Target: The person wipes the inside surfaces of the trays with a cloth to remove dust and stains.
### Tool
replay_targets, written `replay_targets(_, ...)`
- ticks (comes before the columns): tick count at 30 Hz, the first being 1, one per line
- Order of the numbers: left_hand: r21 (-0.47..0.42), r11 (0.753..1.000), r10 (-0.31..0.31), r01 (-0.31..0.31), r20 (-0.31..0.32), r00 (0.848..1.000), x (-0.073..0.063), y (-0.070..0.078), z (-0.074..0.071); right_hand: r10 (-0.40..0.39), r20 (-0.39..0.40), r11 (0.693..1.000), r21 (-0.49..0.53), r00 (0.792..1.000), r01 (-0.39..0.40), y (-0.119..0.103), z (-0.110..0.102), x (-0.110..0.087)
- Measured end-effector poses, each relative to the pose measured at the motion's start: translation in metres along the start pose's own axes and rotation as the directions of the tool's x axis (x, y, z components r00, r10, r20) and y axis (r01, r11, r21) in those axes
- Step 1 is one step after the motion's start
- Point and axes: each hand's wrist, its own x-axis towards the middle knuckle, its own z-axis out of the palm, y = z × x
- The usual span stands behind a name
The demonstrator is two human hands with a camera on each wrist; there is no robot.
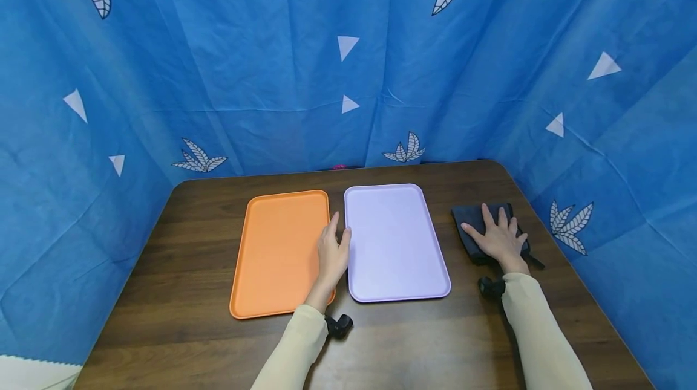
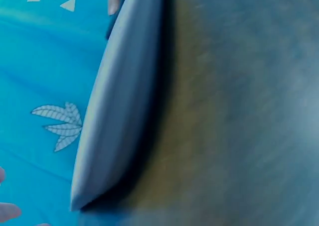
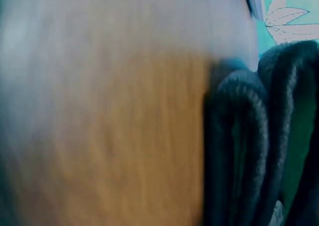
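Note:
An orange tray (image 1: pixel 280 251) and a lavender tray (image 1: pixel 396 245) lie side by side on the wooden table. My left hand (image 1: pixel 332 257) is over the gap between them, fingers extended, overlapping the orange tray's right edge with the thumb by the lavender rim. In the left wrist view the lavender tray's raised side (image 2: pixel 119 101) stands close, and fingertips (image 2: pixel 7 212) show at the lower left. To the right, my right hand (image 1: pixel 500 240) rests with spread fingers on a folded dark cloth (image 1: pixel 468 216). Its thick stacked folds (image 3: pixel 249 136) fill the right of the right wrist view.
A dark strap-like end (image 1: pixel 536 262) sticks out from the cloth toward the table's right edge. Blue curtains (image 1: pixel 245 75) with leaf prints hang behind and beside the brown table (image 1: pixel 179 281). Each wrist wears a small black camera (image 1: pixel 340 326).

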Motion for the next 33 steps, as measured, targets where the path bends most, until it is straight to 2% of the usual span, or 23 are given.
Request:
replay_targets(10, -0.012, 1.0, -0.018, 0.018, -0.019, 1.0, -0.005, 0.003, 0.022, 0.036, -0.144, 0.999, 0.007, 0.989, -0.035, 0.006, 0.013, 0.002)
replay_targets(17, 0.052, 0.999, 0.017, -0.012, -0.095, 0.995, -0.007, 0.007, 0.036, 0.053, -0.193, 0.999, 0.011, 0.98, -0.052, 0.003, 0.019, 0.003)
replay_targets(22, 0.084, 0.996, 0.03, -0.02, -0.112, 0.993, -0.006, 0.003, 0.041, 0.063, -0.229, 0.998, 0.005, 0.971, -0.063, 0.001, 0.02, 0.003)
replay_targets(28, 0.099, 0.994, 0.046, -0.037, -0.095, 0.994, -0.005, -0.001, 0.043, 0.068, -0.273, 0.998, 0.033, 0.96, -0.061, -0.005, 0.021, 0.001)
replay_targets(33, 0.109, 0.993, 0.061, -0.049, -0.106, 0.992, -0.006, -0.004, 0.044, 0.046, -0.312, 0.999, 0.024, 0.949, -0.041, -0.008, 0.024, 0.0)
